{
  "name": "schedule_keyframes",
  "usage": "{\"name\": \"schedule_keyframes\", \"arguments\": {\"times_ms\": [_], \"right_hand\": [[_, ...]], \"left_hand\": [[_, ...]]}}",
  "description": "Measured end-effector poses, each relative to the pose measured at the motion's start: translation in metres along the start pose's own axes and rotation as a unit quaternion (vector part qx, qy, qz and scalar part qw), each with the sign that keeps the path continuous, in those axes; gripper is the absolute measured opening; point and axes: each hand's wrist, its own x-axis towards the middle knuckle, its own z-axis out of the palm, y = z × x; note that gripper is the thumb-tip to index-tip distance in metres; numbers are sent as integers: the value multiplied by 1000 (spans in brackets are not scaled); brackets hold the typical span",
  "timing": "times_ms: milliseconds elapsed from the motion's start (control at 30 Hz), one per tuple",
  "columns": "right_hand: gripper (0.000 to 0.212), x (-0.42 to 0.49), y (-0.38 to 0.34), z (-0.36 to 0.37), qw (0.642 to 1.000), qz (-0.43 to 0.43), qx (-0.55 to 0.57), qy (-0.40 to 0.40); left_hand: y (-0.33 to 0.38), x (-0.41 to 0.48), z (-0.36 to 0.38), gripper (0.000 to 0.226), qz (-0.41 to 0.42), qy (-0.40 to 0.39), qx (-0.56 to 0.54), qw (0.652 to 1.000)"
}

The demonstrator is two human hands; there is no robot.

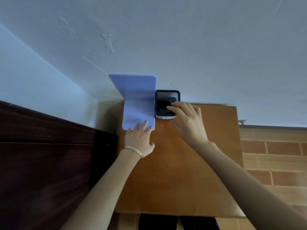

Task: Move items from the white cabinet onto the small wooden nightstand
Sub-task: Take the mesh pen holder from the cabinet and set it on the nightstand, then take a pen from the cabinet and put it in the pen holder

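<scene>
Set on the small wooden nightstand (182, 171), at its far left corner: a lilac L-shaped bookend (137, 97), upright plate backed against the pale wall (166, 39), base plate lying flat towards the near side. Just to its right, touching or nearly so, a black mesh pen holder (167, 95) on a white base (164, 117), also hard up to the wall. Likely tucked into the corner to leave the rest of the top for further items and to keep both away from the edges.

Left hand (139, 140), thin bangles (134, 151) at the wrist: flat on the near end of the bookend's base plate, fingers straight and slightly spread, gripping nothing. Seemingly pressing or sliding the plate into line.

Right hand (186, 123): fingers bent over the near face of the holder, thumb low by the white base. Impossible to tell whether pinching it or merely resting on it. Probably steadying or squaring it against the bookend.

No white cabinet in view. To the left, past a narrow gap, a dark wooden panel (41, 163). To the right, a brick-patterned surface (274, 163). Below the near edge, a dark shape, not identifiable. Nothing between hands and things; only the wall behind, barring any push farther back.
</scene>
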Motion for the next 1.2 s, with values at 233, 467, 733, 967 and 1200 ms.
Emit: {"name": "schedule_keyframes", "arguments": {"times_ms": [233,467,733,967,1200], "right_hand": [[60,-12,-19,-101,991,23,-90,-94],[61,-36,-43,-261,981,96,-142,-95],[54,-136,-75,-433,957,191,-219,6],[64,-306,-79,-533,906,340,-249,35],[63,-505,-120,-611,834,483,-264,47]], "left_hand": [[15,-48,-95,43,17,83,0,996],[84,-116,-225,42,196,253,20,947],[221,-196,-307,57,385,299,52,872],[381,-281,-299,57,528,280,76,798],[542,-406,-244,59,679,255,139,674]]}}
